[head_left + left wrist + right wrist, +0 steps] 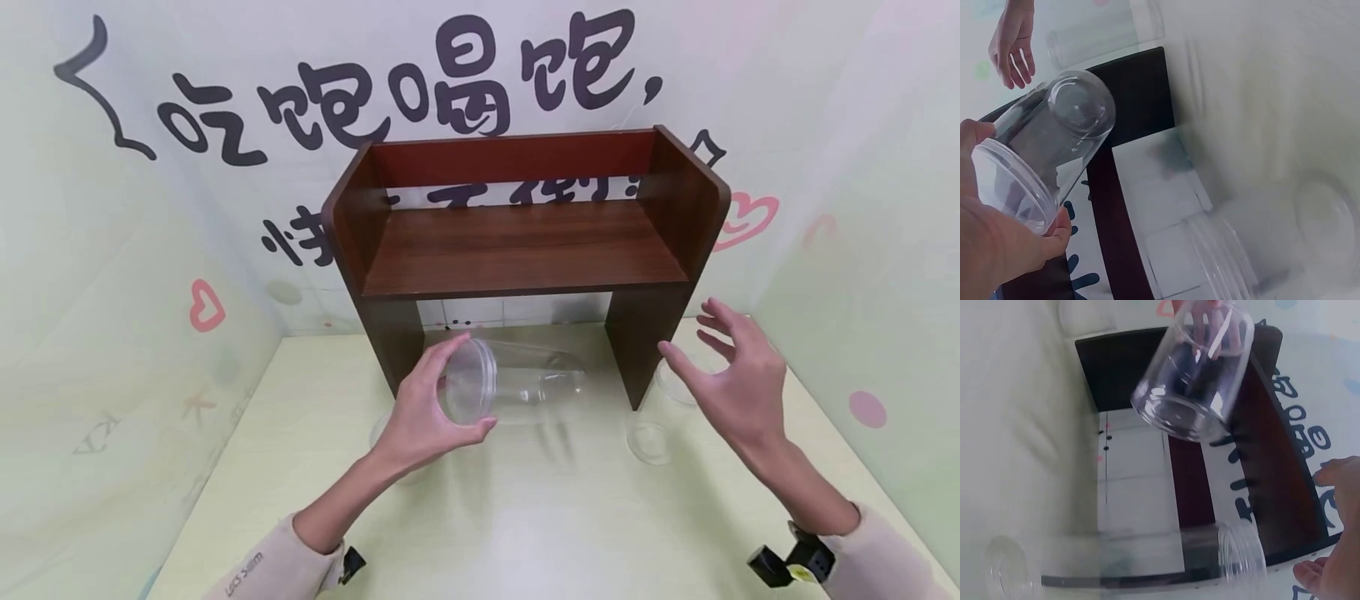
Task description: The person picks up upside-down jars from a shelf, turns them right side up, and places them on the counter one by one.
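Observation:
A clear plastic jar [536, 385] with a lid lies sideways in the air, its base pointing right. My left hand [423, 412] grips it round the lid end [1013, 184], thumb below and fingers above. To the right, my right hand [738, 375] is raised with fingers spread and holds nothing. Beside and below that hand a second clear jar [1147, 553] stands upright on the table. A third clear jar [1254, 244] stands on the left, partly hidden behind my left hand in the head view.
Behind the held jar stands a dark brown wooden shelf [525, 246] with an upper board and two side panels. The pale tabletop [525, 517] runs under its open lower space. A printed cloth backdrop [187, 50] surrounds the table at the back and sides.

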The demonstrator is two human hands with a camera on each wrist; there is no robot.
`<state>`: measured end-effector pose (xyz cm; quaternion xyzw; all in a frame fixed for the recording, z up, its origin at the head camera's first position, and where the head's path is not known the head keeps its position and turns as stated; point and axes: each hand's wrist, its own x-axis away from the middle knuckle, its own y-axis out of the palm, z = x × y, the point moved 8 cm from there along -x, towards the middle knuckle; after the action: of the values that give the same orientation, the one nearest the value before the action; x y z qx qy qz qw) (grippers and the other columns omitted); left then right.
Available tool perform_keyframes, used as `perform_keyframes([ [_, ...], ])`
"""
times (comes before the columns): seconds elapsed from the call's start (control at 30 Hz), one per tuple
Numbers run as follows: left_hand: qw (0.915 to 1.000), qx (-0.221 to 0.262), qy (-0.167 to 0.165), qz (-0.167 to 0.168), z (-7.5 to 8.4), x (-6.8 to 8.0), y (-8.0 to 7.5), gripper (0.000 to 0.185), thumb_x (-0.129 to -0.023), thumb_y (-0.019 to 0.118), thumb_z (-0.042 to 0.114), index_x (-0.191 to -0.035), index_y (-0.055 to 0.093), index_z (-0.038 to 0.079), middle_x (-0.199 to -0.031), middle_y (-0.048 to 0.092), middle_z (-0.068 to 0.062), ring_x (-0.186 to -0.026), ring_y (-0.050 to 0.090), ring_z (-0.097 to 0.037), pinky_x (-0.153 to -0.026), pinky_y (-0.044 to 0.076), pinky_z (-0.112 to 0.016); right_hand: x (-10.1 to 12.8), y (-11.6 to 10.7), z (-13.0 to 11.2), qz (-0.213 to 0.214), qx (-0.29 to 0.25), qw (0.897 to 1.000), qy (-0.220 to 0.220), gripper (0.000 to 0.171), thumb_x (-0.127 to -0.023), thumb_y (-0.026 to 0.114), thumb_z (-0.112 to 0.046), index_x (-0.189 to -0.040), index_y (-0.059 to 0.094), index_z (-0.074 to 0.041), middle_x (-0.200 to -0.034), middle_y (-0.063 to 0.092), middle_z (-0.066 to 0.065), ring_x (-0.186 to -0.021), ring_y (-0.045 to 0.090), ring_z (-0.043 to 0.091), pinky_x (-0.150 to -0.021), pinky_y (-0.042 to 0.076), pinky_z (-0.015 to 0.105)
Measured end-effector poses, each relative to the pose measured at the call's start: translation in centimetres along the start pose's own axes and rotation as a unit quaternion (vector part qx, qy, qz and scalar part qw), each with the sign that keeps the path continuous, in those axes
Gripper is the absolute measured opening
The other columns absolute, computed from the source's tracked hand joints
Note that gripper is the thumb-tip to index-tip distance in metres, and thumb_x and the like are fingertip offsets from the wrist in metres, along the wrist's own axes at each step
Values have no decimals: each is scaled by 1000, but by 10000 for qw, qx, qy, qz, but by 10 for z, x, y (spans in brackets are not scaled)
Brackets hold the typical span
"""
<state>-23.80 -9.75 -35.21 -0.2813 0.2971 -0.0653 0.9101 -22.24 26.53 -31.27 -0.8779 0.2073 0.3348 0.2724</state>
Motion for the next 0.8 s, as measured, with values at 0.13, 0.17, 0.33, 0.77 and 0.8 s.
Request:
perform_keyframes([
  [0.13, 9989, -369, -80, -290, -4, -2, 1, 104, -66, 97, 32, -157, 48, 20, -144, 58, -6, -120, 62, -28, -88, 65, -41, -8, 3, 11, -85, 156, 9997, 195, 66, -78, 91, 0, -138, 65, 6, -126, 71, 24, -103, 58, -24, -94, 48, 2],
  [0.17, 9982, -466, -94, -361, -5, -2, 2, 104, -67, 97, 33, -158, 48, 19, -144, 58, -7, -119, 62, -29, -87, 65, -41, -10, 5, 13, -119, 175, 9995, 238, 64, -79, 91, -1, -136, 65, 6, -125, 72, 24, -101, 57, -26, -94, 48, 1],
  [0.33, 9942, -860, -134, -631, -7, -2, 5, 102, -68, 96, 35, -157, 49, 19, -146, 57, -9, -117, 62, -30, -84, 65, -41, -18, 13, 22, -258, 298, 9985, 375, 52, -83, 89, -5, -130, 70, 4, -121, 75, 21, -98, 63, -20, -89, 50, 1],
  [0.77, 9855, -1314, 135, -1062, -7, -4, 17, 100, -63, 96, 33, -152, 56, 11, -139, 61, -12, -119, 59, -31, -85, 63, -42, -32, 23, 28, -206, 323, 9980, 496, 36, -89, 81, -2, -123, 72, 6, -110, 77, 21, -89, 62, -17, -79, 51, 0],
  [0.8, 9848, -1339, 151, -1097, -7, -5, 18, 99, -63, 96, 33, -152, 56, 11, -139, 61, -13, -119, 59, -31, -85, 63, -43, -33, 23, 29, -187, 327, 9981, 491, 34, -89, 80, -1, -122, 72, 7, -109, 77, 21, -89, 67, -12, -78, 51, -1],
])
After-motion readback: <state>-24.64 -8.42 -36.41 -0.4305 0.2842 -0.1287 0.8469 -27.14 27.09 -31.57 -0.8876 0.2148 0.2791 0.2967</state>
